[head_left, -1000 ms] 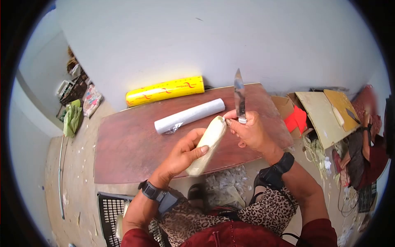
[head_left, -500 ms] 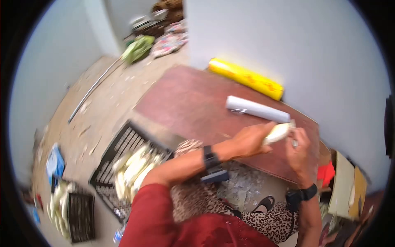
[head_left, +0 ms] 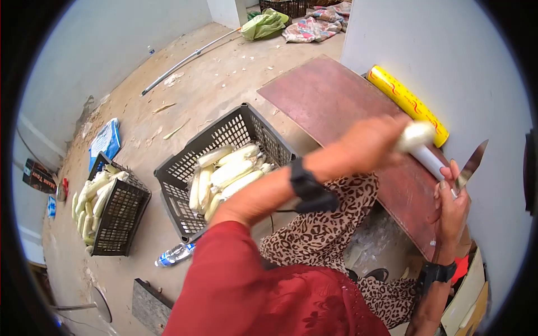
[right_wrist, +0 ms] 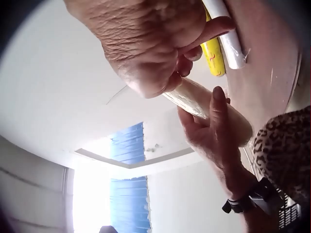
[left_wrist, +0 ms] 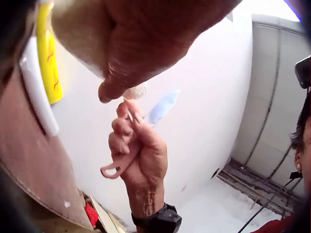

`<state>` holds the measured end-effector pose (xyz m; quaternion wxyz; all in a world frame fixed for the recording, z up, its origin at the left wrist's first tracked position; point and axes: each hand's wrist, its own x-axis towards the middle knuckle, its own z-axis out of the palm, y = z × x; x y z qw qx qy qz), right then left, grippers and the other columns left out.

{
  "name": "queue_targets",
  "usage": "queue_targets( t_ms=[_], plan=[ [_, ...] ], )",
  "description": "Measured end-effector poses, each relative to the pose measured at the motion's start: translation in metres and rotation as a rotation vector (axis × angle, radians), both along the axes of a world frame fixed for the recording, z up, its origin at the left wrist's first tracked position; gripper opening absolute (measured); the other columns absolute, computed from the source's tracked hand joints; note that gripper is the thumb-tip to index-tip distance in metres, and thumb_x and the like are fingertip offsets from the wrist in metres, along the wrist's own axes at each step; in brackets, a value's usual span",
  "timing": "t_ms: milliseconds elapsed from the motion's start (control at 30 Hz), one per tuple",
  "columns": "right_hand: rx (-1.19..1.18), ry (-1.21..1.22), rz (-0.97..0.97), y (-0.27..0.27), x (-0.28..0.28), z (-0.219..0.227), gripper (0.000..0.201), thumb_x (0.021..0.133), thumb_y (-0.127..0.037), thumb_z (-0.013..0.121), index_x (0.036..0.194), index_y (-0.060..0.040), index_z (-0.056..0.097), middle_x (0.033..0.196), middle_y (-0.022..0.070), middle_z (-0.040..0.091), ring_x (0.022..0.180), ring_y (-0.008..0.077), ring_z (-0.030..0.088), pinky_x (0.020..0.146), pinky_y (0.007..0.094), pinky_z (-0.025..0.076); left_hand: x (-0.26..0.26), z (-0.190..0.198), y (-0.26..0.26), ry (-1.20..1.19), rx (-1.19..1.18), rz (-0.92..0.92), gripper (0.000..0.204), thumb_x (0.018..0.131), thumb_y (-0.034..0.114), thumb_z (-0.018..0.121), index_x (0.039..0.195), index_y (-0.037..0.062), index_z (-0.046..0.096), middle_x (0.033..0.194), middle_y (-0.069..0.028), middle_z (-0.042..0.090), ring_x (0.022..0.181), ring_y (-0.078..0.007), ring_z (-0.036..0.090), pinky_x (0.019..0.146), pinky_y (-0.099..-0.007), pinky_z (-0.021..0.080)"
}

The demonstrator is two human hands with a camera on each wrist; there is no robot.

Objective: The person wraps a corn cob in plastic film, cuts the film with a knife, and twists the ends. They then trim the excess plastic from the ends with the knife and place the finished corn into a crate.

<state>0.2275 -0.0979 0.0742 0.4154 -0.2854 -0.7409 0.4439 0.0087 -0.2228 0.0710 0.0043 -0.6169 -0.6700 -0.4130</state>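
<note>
My left hand (head_left: 372,143), blurred in the head view, grips a pale, film-wrapped vegetable (head_left: 416,136). The right wrist view has the left thumb and fingers around the wrapped piece (right_wrist: 192,99), with my right hand (right_wrist: 150,46) at its far end. In the head view my right hand (head_left: 453,210) holds a knife, its blade (head_left: 473,162) pointing up and away. Seen from the left wrist, the right fingers curl round the pinkish knife handle (left_wrist: 112,171), and the fingertips are close to the piece's end. Contact there is unclear.
A white film roll (head_left: 428,162) lies on the reddish table (head_left: 319,92), beside a yellow roll (head_left: 409,101) along the wall. Two black crates, one nearer (head_left: 174,168) and one farther left (head_left: 115,224), hold several wrapped pale vegetables. A bottle (head_left: 175,255) lies on the floor.
The head view has turned left, bringing the crates further into view. The left hand still grips the wrapped piece, now farther from the right hand in that view; the knife blade shows clearly again.
</note>
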Motion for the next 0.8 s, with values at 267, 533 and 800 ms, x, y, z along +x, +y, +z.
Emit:
queue_targets(
  t_ms=[267,533,800],
  plan=[
    [-0.188,-0.215,-0.031,0.034,0.027,-0.025,0.037,0.093,-0.008,0.060,0.126,0.0068,0.053,0.092,0.0028,0.062,0.057,0.0028,0.046,0.049,0.0165,0.038,-0.135,-0.068,-0.205,-0.300,-0.522,0.472,0.046,0.070,0.029,0.079,0.105,0.0030,0.062,0.091,-0.0100,0.065,0.081,-0.0191,0.063,0.073,-0.0342,0.050],
    [-0.303,-0.350,-0.016,0.034,0.018,-0.048,0.030,0.094,-0.011,0.058,0.122,0.0014,0.056,0.071,-0.0008,0.055,0.052,0.0040,0.045,0.038,0.0192,0.035,-0.146,-0.201,-0.359,-0.379,-1.001,0.581,0.049,0.063,0.028,0.080,0.103,0.0039,0.065,0.094,-0.0182,0.069,0.089,-0.0331,0.066,0.082,-0.0389,0.050],
    [-0.299,-0.413,0.060,0.044,0.022,-0.063,0.028,0.092,-0.011,0.061,0.117,0.0010,0.059,0.081,0.0005,0.061,0.057,0.0033,0.048,0.048,0.0187,0.038,-0.145,-0.227,-0.332,-0.373,-0.775,0.730,0.052,0.062,0.027,0.079,0.107,0.0039,0.066,0.099,-0.0204,0.069,0.092,-0.0341,0.066,0.086,-0.0395,0.050]
  ],
)
